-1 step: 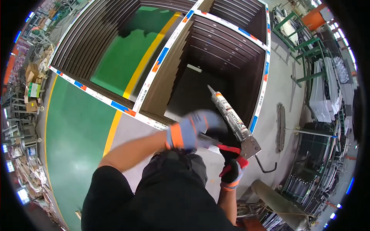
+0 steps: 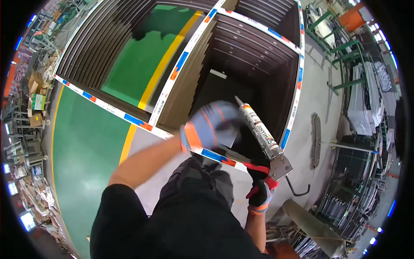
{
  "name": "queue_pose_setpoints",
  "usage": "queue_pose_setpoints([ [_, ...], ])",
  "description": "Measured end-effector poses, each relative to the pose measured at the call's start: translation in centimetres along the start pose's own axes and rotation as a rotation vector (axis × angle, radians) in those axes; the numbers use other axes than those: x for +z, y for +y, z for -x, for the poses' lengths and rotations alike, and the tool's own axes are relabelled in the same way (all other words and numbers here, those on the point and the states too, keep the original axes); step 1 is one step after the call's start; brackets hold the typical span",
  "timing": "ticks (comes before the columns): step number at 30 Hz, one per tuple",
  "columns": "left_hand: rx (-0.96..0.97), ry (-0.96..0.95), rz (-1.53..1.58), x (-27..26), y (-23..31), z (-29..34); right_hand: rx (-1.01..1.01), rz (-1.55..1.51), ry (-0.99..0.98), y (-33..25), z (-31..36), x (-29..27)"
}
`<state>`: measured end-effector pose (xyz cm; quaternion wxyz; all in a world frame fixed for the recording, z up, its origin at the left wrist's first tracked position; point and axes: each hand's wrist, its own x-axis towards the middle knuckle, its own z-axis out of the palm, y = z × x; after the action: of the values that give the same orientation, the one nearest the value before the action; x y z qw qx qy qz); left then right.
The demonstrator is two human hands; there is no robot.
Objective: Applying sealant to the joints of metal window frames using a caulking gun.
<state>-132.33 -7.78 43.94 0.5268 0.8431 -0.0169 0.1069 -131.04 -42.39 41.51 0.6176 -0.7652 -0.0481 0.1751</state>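
Note:
My right hand (image 2: 260, 192), in a black, red and grey glove, is closed around the grip of a caulking gun (image 2: 280, 166). A white and silver sealant cartridge (image 2: 262, 133) lies in the gun, its tapered nozzle pointing up and away from me. The gun's bent metal rod sticks out at the back. My left hand (image 2: 205, 127), in a grey-blue glove with orange bands, hovers over the near rail of a stack of dark brown frames (image 2: 202, 82). Motion blur smears its fingers, so I cannot make out whether it holds anything.
White protective strip with blue and orange marks (image 2: 185, 56) covers the top frame's edges. Green metal racks (image 2: 347, 64) hold pale profiles at the right. A big roll (image 2: 312, 224) lies at the lower right. Cardboard boxes (image 2: 36, 84) stand at the far left.
My left hand has shifted up and slightly left, farther over the frame opening, uncovering part of the near rail. The caulking gun has barely moved in my right hand.

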Motion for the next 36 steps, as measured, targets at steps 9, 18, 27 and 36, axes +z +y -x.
queue_pose_setpoints([
  [9,-1.094,0.303,-0.689,-14.2,-27.9,-9.8,0.121,-0.246,-0.247,-1.7,-3.6,-1.4],
  [18,-1.052,0.277,-0.966,-13.0,-29.7,-12.3,0.372,-0.129,-0.578,-3.2,-13.0,-3.5],
  [27,-0.911,0.249,-1.125,-12.1,-28.4,-11.7,0.562,-0.383,-0.878,-0.1,-21.0,1.9],
  [36,-1.017,0.31,-1.041,-12.5,-27.3,-12.3,0.746,-0.585,-1.011,1.5,-20.3,6.3],
])
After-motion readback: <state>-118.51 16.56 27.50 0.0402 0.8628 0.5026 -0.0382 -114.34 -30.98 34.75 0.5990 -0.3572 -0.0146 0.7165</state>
